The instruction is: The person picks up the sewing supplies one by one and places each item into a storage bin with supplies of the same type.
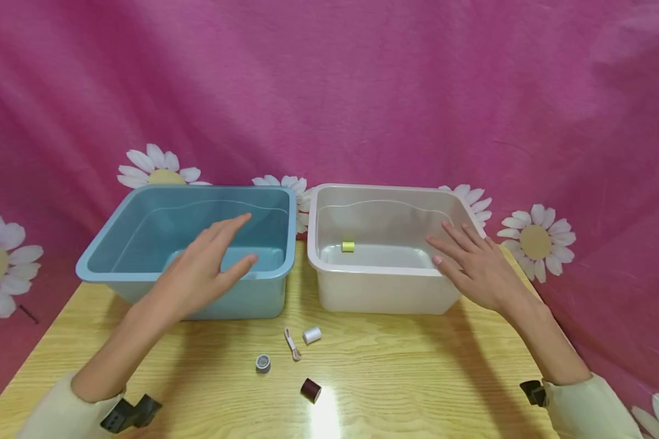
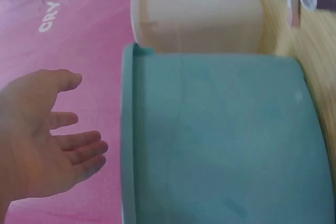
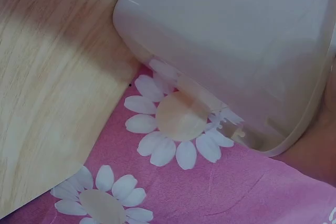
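On the wood-grain table [image 1: 395, 372], the blue tub [image 1: 293, 238] stands left of the white tub [image 1: 379, 269]; both look like light, fairly stiff, smooth plastic, best gripped under opposite rims. Over the blue tub hovers the left hand [image 1: 203, 262], thumb parted from straight fingers; the right hand [image 1: 478, 268] spreads its fingers at the white tub's right front corner, touching or not I cannot tell. Neither holds anything. Before the tubs lie the dark brown spool [image 1: 310, 391], the grey spool [image 1: 263, 364], seemingly on end, and the white spool [image 1: 312, 335]; the yellow spool [image 1: 348, 246] lies inside the white tub. All should be light, firm and apt to roll: pinch across the ends. Slightest, the cord bundle [image 1: 293, 345] looks soft, best taken at its pale middle.
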`<state>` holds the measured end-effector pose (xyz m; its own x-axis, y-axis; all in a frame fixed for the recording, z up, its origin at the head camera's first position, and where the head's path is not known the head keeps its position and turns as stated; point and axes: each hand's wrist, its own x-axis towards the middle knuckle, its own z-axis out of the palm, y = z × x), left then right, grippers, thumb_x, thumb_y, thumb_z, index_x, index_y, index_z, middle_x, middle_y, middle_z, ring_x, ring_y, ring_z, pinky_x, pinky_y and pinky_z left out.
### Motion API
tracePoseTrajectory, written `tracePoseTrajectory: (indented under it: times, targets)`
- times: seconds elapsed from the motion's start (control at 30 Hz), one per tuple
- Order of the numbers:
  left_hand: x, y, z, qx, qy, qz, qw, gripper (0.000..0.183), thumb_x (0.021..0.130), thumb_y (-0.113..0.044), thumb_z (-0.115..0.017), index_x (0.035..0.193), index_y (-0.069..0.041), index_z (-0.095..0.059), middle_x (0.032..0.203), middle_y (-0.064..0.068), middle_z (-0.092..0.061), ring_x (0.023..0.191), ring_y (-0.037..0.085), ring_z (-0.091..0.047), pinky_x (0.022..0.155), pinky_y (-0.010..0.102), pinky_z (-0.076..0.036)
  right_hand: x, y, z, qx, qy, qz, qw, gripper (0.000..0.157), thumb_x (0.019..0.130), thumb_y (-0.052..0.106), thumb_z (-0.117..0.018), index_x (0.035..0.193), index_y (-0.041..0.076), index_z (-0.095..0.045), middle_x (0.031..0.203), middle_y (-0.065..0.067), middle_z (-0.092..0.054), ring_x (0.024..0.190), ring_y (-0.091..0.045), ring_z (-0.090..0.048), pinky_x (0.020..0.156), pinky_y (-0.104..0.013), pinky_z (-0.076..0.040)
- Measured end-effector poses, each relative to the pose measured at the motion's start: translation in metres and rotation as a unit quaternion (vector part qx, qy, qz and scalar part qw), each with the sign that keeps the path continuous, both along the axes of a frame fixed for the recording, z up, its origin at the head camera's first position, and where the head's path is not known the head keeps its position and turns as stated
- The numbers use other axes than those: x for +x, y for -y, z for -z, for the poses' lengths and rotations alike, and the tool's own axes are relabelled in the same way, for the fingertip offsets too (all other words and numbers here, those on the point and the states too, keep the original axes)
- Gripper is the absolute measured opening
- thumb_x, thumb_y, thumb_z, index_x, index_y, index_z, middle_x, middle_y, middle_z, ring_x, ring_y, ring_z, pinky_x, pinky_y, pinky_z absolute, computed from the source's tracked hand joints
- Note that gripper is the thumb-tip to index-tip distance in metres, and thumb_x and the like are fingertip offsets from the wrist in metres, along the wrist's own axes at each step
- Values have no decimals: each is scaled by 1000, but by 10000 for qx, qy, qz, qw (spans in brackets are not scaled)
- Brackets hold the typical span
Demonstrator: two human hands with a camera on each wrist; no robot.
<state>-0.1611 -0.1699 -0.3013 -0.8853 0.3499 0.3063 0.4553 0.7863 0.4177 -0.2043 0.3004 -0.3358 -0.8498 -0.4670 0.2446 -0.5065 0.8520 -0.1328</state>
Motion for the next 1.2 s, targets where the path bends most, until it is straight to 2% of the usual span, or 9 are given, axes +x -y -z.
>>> tracePoseTrajectory:
  times: [0.13, 0.3, 0.4, 0.47, 0.57, 0.77, 1.0, 1.2]
  targets:
    - [11, -3, -1, 371, 25, 218, 9991, 68, 97, -28, -66, 156, -15, -34, 151, 12, -41, 133, 34, -42, 96, 59, -46, 3, 2, 0, -30, 123, 152, 9998, 49, 105, 42, -47, 147, 18, -52, 162, -11, -27, 149, -39, -13, 109, -71, -16]
    - [24, -7, 2, 620, -258, 452, 9967, 61, 94, -20, -71, 149, -9, -44, 140, 13, -53, 119, 31, -55, 86, 50, -53, 4, 1, 2, 10, 77, 238, 9997, 48, 105, 43, -46, 146, 19, -53, 161, -11, -28, 148, -40, -15, 110, -70, -16]
    - [30, -9, 10, 809, -628, 701, 9923, 55, 90, -11, -75, 139, -4, -53, 128, 13, -62, 110, 28, -61, 83, 45, -55, 5, 1, 4, 4, 6, 275, 9996, 48, 104, 43, -46, 145, 19, -54, 160, -10, -30, 148, -40, -17, 110, -69, -16]
    - [34, -9, 18, 911, -867, 865, 9883, 50, 86, -7, -77, 133, -2, -58, 121, 11, -65, 107, 25, -63, 85, 44, -55, 6, 1, 5, -21, -59, 298, 9995, 48, 104, 43, -47, 145, 20, -54, 160, -9, -30, 148, -39, -17, 110, -69, -16]
    - [41, -8, 32, 1001, -902, 962, 9862, 47, 84, -5, -79, 128, -3, -62, 117, 8, -67, 104, 21, -64, 82, 40, -56, 6, 1, 7, -31, -164, 309, 9994, 48, 104, 43, -48, 146, 21, -54, 160, -7, -31, 147, -39, -19, 109, -70, -17]
    - [52, -5, 61, 1248, -418, 856, 9876, 43, 84, -2, -79, 124, -6, -64, 116, 2, -68, 100, 17, -65, 81, 34, -57, 6, 2, 9, 128, -374, 207, 9990, 53, 102, 48, -51, 148, 23, -50, 159, -8, -34, 145, -42, -24, 107, -73, -17]
    - [59, -1, 87, 1128, 641, 237, 9913, 37, 87, -10, -78, 123, -10, -67, 116, -1, -68, 104, 18, -65, 86, 39, -55, 7, 2, 10, 265, -494, 143, 9983, 58, 98, 51, -55, 149, 25, -49, 158, -6, -36, 146, -39, -24, 106, -74, -18]
    - [61, 2, 107, 1303, 1377, 92, 9818, 37, 88, -11, -77, 123, -8, -66, 120, 5, -67, 108, 24, -64, 88, 41, -54, 6, 1, 9, 230, -563, 42, 9981, 59, 97, 49, -58, 150, 26, -47, 157, -7, -38, 146, -39, -24, 107, -74, -17]
